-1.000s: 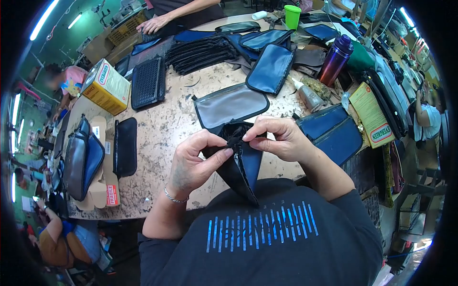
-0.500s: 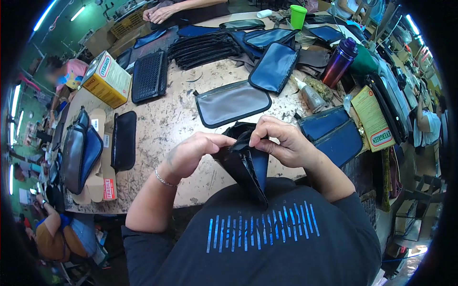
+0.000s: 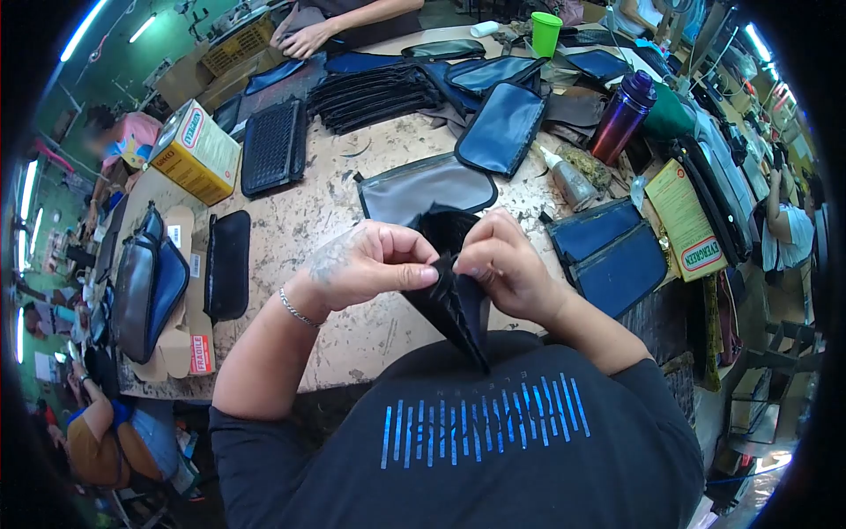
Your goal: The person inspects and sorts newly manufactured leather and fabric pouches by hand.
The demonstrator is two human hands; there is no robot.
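Note:
Between my two hands is a black pouch (image 3: 451,310), held upright close to my chest with its mouth spread and its narrow end pointing down at my shirt. My left hand (image 3: 374,269) pinches the pouch's edge between thumb and fingers. Opposite it, my right hand (image 3: 507,267) is closed on the other side of the same edge, its fingertips partly hidden. Just beyond the pouch lies a flat grey pouch (image 3: 427,187) with black trim. To the right of my right hand rests a blue zippered pouch (image 3: 612,256).
A stack of black pieces (image 3: 374,93) and a woven black panel (image 3: 273,145) lie farther back. A yellow can (image 3: 198,154), purple bottle (image 3: 624,119), glue bottle (image 3: 571,179) and green cup (image 3: 546,33) stand around the table. Another person's hands (image 3: 304,40) are at the far edge.
My hands have shifted slightly on the pouch's edge, and its mouth now gapes wider. Across the table, the other person's hands have moved apart and hold brownish material.

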